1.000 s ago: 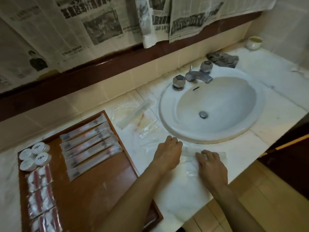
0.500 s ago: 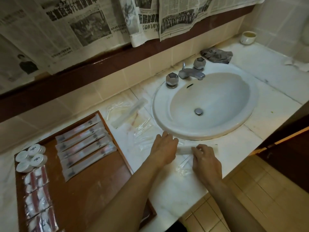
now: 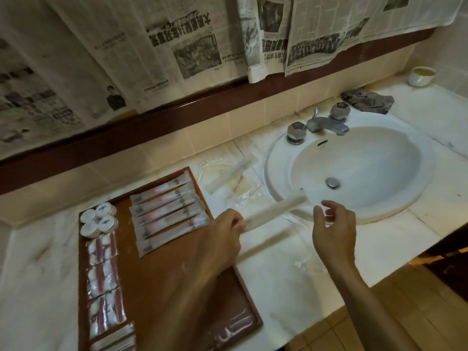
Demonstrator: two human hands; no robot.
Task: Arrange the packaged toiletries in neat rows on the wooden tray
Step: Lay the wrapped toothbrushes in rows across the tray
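Newspaper sheets [image 3: 177, 41] hang over a tiled wall [image 3: 253, 117] above a marble counter [image 3: 291, 274] with a white sink [image 3: 354, 171], beside a tiled floor [image 3: 354, 333].

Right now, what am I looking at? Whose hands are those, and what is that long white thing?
The picture comes from a camera worn on a person's head, looking down at a bathroom counter, so these are that person's own hands. The left hand pinches one end of a long white packet, lifted above the counter. The right hand hangs open beside it, holding nothing. On the wooden tray lie a row of similar long packets, small round white pots and red-and-white packets. The sink sits to the right, with more clear wrappers on the counter beside it.
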